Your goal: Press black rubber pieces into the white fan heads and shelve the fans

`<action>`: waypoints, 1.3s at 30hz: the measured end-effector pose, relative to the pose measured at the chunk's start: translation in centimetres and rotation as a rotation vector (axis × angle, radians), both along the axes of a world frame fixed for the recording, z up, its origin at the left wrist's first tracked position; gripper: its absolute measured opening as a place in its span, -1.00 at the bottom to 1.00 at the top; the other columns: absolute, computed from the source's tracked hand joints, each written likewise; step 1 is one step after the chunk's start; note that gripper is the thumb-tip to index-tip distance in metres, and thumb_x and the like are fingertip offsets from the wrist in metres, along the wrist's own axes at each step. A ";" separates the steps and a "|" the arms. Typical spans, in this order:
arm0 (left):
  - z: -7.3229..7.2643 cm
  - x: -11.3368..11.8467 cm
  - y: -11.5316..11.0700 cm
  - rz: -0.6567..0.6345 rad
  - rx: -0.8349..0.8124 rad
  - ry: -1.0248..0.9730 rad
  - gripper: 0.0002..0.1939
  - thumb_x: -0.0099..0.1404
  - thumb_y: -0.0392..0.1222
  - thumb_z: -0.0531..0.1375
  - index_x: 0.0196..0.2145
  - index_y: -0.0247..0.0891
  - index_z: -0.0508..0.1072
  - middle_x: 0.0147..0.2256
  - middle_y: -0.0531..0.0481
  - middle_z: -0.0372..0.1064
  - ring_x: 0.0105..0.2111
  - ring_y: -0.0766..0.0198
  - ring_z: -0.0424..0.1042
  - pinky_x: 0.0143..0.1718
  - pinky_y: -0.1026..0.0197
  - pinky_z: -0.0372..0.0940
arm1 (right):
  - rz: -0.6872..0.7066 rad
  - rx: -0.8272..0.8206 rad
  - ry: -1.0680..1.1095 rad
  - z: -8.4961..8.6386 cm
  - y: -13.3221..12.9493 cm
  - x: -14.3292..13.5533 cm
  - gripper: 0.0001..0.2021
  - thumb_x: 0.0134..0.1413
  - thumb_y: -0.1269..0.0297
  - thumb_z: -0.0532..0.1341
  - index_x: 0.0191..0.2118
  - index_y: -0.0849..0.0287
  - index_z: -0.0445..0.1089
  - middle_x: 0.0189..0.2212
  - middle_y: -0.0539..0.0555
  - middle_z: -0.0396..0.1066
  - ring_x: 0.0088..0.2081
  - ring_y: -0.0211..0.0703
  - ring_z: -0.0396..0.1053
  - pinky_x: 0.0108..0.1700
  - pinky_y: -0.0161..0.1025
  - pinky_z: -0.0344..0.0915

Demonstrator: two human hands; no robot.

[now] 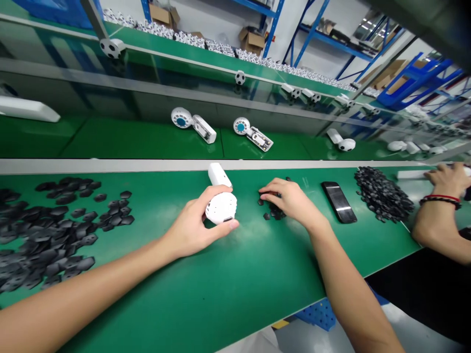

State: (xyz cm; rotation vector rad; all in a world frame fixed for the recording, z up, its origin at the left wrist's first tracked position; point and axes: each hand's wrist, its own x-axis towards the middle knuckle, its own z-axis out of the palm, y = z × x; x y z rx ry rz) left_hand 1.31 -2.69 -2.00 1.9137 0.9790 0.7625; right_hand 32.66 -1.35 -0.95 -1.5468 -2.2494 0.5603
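Note:
My left hand [200, 220] grips the round head of a white device [222, 208], thumb on its near side and fingers behind it. The device's rectangular body [219, 175] points away toward the belt, and a dark piece shows at the near edge of its round part. Over a small pile of black pieces [275, 212] is my right hand [289, 198], its thumb and fingertips drawn together. Whatever may be between those fingertips is too small to make out.
Many black pieces [47, 240] spread across the left of the green table [206, 299]. A black phone [339, 202] and another black heap [383, 195] lie right, beside a person's hand [447, 181]. White devices [204, 129] sit on the belt behind a pale rail [147, 166].

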 end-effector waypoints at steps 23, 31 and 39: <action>0.0 -0.4 -0.1 -0.015 -0.100 -0.046 -0.39 0.33 0.08 0.36 0.23 -0.04 0.28 -0.09 0.00 0.43 -0.35 0.33 0.35 -0.36 0.31 0.30 | -0.215 0.176 -0.031 -1.2 1.0 0.4 -0.75 0.42 0.28 0.23 0.02 0.21 0.64 -0.13 0.17 0.51 -0.15 -0.06 0.50 -0.02 -0.10 0.42; 0.7 -0.4 0.5 0.005 -0.101 -0.178 -0.44 0.30 0.04 0.39 0.17 -0.14 0.37 -0.15 -0.02 0.39 -0.33 0.31 0.31 -0.36 0.30 0.28 | 0.106 -0.047 0.051 -0.4 0.2 0.3 -0.73 0.45 0.22 0.19 0.06 0.10 0.62 -0.03 0.15 0.51 0.08 -0.01 0.49 0.20 -0.05 0.39; 1.1 -0.5 1.0 0.059 -0.155 -0.357 -0.47 0.27 0.03 0.40 0.11 -0.19 0.39 -0.13 -0.03 0.36 -0.28 0.30 0.33 -0.28 0.26 0.28 | 0.091 0.020 -0.061 -0.5 0.1 -0.5 -0.65 0.55 0.17 0.04 0.04 0.12 0.58 -0.05 0.17 0.50 0.01 0.00 0.48 0.14 -0.02 0.39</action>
